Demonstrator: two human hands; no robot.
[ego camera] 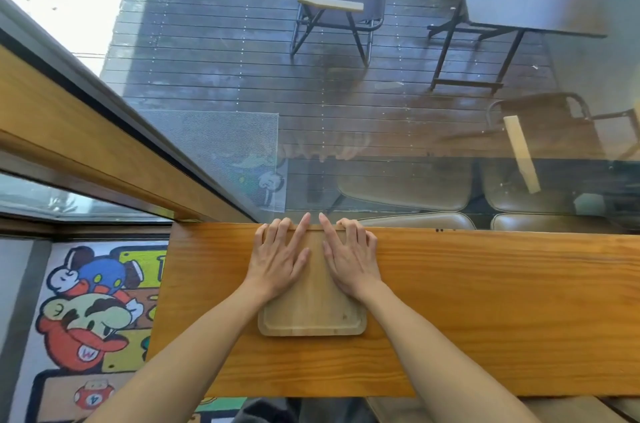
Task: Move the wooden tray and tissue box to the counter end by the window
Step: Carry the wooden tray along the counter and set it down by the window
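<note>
A pale wooden tray (pixel 311 315) with rounded corners lies flat on the orange-brown wooden counter (pixel 485 301), its far edge against the window glass. My left hand (pixel 278 258) and my right hand (pixel 349 258) both rest palm down on the tray's far half, fingers spread and fingertips at the far rim. Neither hand is curled around the tray. No tissue box is in view.
The counter's left end (pixel 162 301) stops near the wooden window frame (pixel 86 145). Glass (pixel 381 111) runs along the counter's far edge, with outdoor chairs and a table beyond. A cartoon rug (pixel 86 318) lies on the floor to the left. Stool seats (pixel 415 220) show below the glass.
</note>
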